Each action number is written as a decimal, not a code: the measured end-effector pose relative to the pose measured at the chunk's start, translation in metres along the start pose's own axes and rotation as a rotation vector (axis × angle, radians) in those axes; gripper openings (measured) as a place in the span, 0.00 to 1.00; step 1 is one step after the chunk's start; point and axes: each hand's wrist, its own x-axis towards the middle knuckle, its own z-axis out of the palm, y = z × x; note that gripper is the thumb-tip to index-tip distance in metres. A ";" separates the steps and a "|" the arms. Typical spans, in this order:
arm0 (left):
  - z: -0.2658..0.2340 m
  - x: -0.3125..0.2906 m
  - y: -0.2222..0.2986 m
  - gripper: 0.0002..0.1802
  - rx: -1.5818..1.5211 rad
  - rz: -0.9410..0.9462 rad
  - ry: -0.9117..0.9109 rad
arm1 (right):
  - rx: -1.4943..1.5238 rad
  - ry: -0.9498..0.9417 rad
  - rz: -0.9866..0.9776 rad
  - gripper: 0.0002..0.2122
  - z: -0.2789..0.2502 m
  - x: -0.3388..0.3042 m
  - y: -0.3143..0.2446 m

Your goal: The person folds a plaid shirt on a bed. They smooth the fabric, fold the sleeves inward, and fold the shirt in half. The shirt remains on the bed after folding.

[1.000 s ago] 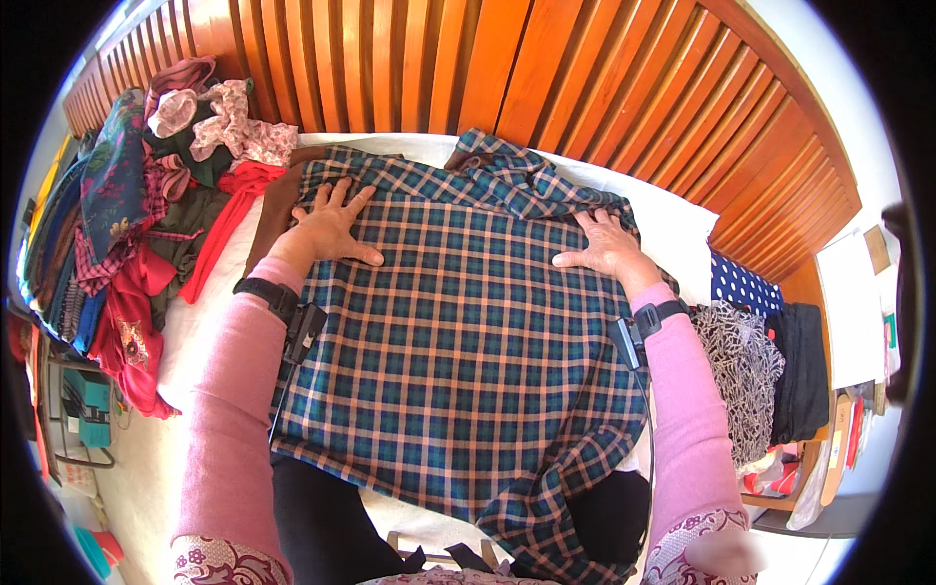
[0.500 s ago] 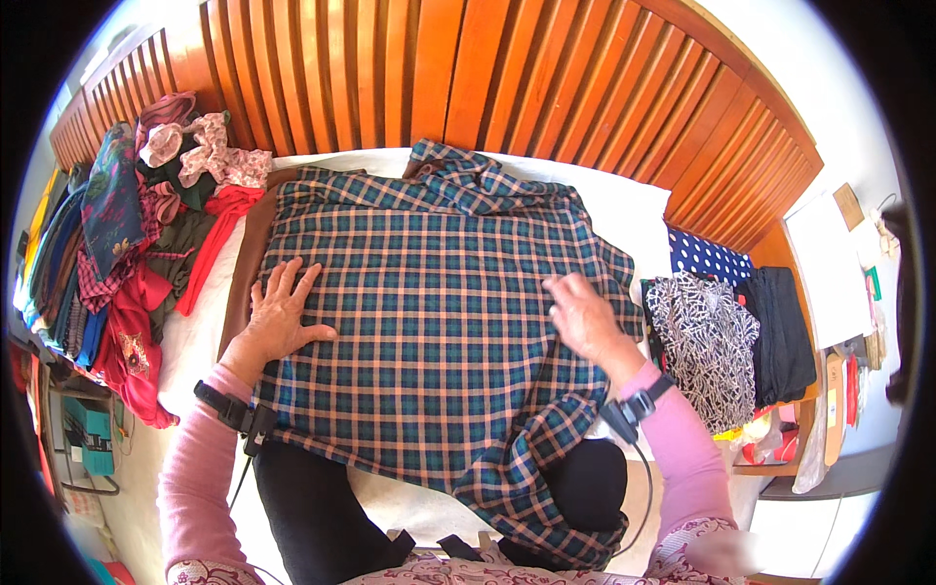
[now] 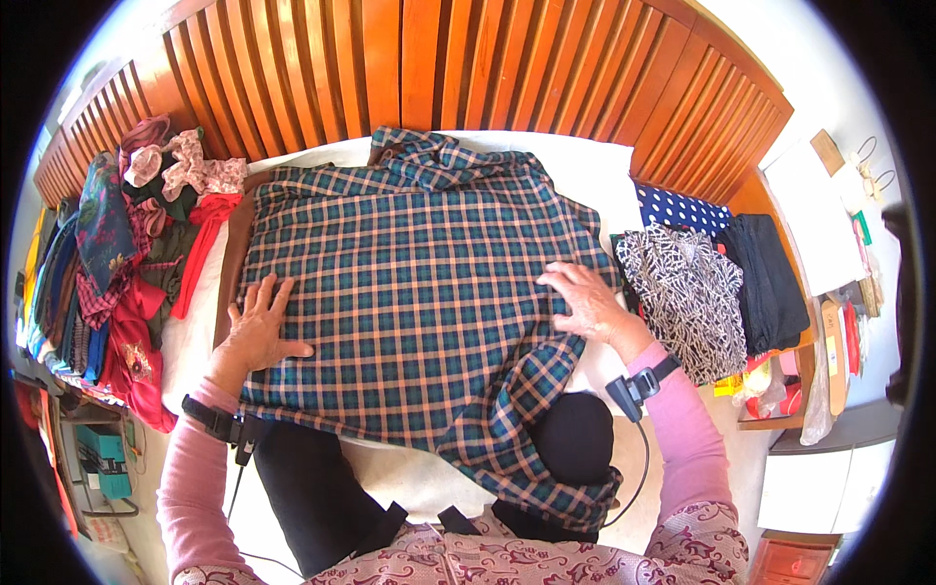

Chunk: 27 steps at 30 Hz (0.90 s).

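Observation:
A green, navy and pink plaid shirt (image 3: 390, 283) lies spread out in front of me on a white cover. Its collar end is at the far side, and its near right part hangs over my right knee. My left hand (image 3: 255, 331) rests with spread fingers on the shirt's left edge. On the right part of the shirt lies my right hand (image 3: 587, 304), palm down, fingers apart and slightly bent. A brown fabric piece (image 3: 230, 258) shows along the shirt's left side, partly under it.
A heap of mixed clothes (image 3: 127, 253) stands at the left. To the right are a black-and-white patterned garment (image 3: 681, 302), folded black clothing (image 3: 765, 278) and a blue polka-dot cloth (image 3: 682, 208). A slatted wooden headboard (image 3: 429, 68) rises behind. A teal box (image 3: 103, 463) sits low at left.
My right hand's fingers have spread out and lie flatter on the shirt. The left hand stays at the left edge. The whole view has shifted slightly.

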 end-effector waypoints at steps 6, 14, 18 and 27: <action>0.002 -0.027 -0.025 0.73 0.016 -0.033 -0.004 | -0.065 0.101 0.022 0.30 -0.005 -0.027 -0.001; 0.018 -0.055 -0.048 0.70 -0.092 -0.066 0.036 | -0.184 0.053 0.174 0.21 0.003 -0.054 -0.016; 0.025 -0.060 -0.056 0.66 -0.134 -0.071 0.038 | 0.132 0.160 -0.089 0.14 0.015 -0.062 -0.028; 0.054 -0.076 -0.088 0.56 -0.341 -0.019 0.174 | 0.205 0.052 -0.074 0.14 0.013 -0.090 0.004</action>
